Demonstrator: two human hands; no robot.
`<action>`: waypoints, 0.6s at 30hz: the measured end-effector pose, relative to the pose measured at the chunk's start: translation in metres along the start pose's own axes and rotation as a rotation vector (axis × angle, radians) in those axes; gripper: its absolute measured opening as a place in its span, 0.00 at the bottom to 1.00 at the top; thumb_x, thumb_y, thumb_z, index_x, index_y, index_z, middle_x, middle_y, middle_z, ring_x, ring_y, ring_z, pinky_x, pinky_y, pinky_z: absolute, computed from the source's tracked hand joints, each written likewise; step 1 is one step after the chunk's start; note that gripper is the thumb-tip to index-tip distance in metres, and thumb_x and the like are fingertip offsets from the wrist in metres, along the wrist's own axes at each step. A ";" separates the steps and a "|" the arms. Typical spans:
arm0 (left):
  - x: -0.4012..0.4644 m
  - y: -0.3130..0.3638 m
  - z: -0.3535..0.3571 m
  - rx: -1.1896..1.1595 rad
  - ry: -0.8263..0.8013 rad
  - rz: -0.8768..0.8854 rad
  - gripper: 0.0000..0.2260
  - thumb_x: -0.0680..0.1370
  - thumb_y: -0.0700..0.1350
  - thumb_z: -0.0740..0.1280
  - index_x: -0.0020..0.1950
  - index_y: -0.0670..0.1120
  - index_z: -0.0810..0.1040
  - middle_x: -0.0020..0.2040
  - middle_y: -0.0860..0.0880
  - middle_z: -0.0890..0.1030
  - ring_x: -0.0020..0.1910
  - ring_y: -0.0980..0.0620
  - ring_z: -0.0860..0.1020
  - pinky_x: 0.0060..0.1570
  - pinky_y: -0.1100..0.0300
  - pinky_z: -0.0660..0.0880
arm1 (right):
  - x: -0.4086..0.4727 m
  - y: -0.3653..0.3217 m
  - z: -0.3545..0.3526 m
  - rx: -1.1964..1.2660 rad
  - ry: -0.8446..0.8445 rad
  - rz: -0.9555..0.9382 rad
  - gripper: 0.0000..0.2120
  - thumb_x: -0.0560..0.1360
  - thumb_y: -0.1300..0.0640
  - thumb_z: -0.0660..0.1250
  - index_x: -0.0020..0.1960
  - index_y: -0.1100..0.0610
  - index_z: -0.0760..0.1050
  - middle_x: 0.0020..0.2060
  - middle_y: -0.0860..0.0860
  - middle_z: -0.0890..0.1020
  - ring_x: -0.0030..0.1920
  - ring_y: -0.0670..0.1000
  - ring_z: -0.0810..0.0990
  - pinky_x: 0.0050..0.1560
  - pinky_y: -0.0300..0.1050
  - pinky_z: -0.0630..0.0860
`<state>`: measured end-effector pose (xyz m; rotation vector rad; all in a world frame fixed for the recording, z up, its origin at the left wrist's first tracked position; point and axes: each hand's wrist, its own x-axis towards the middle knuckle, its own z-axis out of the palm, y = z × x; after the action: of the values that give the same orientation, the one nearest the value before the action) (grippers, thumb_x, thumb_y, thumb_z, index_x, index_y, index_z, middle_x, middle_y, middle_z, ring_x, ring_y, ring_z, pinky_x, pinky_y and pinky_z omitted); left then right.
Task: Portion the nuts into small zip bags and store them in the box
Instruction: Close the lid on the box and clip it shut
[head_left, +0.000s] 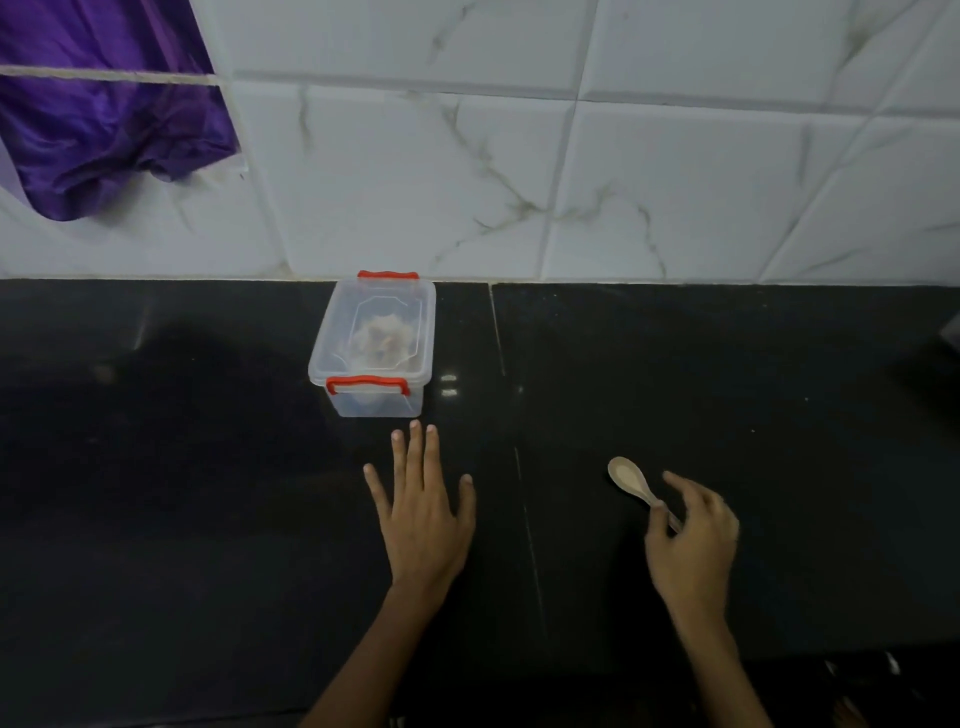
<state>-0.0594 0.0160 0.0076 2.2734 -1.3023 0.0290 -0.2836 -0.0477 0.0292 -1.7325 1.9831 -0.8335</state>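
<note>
The left hand (421, 512), flat with fingers spread, is held just short of the lidded box (373, 345) lying straight ahead, while a spoon (636, 483) is pinched by the farther right hand (693, 540).

The see-through plastic box with a lid (373, 340) has 2 bright red clips, 1 at the back and 1 at the front. Through the lid shows something pale, whitish with a little brown in it. The flat stone counter (208, 519) is black and shiny, with tiny light specks and a thin pale line running across it. The small spoon (631, 480) is a light tan colour. The tiled wall (519, 156) is white with thin grey-brown wiggly lines like marble. The shiny hanging cloth (104, 130) is deep purple.
</note>
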 end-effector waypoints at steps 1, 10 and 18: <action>-0.001 0.001 0.000 0.003 0.001 -0.003 0.31 0.75 0.59 0.48 0.75 0.44 0.56 0.76 0.47 0.57 0.75 0.50 0.48 0.71 0.44 0.40 | 0.002 0.004 -0.003 -0.019 -0.021 0.013 0.18 0.76 0.61 0.64 0.66 0.54 0.72 0.63 0.55 0.73 0.67 0.56 0.66 0.66 0.54 0.67; -0.018 -0.002 -0.009 0.051 -0.086 -0.011 0.33 0.73 0.63 0.42 0.74 0.48 0.43 0.75 0.52 0.44 0.74 0.53 0.40 0.69 0.48 0.32 | -0.003 0.020 0.002 -0.025 -0.090 0.025 0.09 0.76 0.63 0.65 0.55 0.57 0.77 0.46 0.49 0.75 0.39 0.43 0.74 0.37 0.34 0.69; -0.016 -0.008 -0.023 0.100 -0.091 -0.017 0.36 0.72 0.64 0.40 0.77 0.47 0.46 0.78 0.50 0.47 0.74 0.54 0.37 0.68 0.48 0.29 | 0.016 0.019 0.001 -0.179 -0.102 0.024 0.08 0.76 0.59 0.65 0.55 0.55 0.78 0.45 0.51 0.74 0.45 0.52 0.76 0.44 0.49 0.78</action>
<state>-0.0566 0.0425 0.0194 2.3950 -1.3560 -0.0161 -0.2995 -0.0620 0.0178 -1.8050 2.0593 -0.5617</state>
